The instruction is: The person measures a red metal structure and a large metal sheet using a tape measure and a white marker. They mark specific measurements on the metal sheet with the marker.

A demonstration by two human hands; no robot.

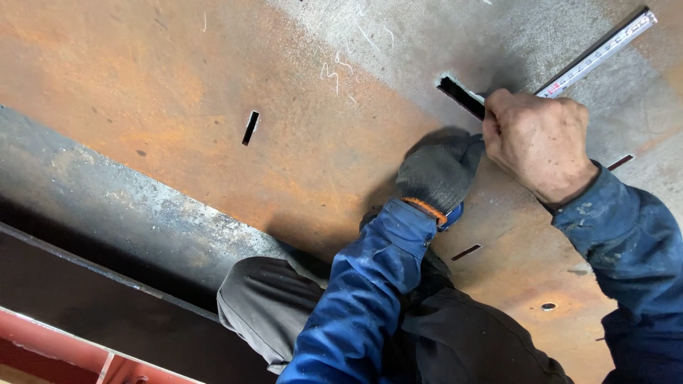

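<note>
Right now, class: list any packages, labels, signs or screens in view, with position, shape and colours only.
No packages, labels, signs or screens.
Nearest: ruler, top right by the bare right hand; long narrow silver strip with fine markings.
Chalk scribbles, upper middle of the rusty steel plate; thin white strokes.

A long, narrow steel ruler lies flat on the rusty steel plate, running diagonally from the upper right corner down to a black rectangular slot cut in the plate. Its pale graduated edge shows; its lower end is hidden under the bare right hand.
</note>
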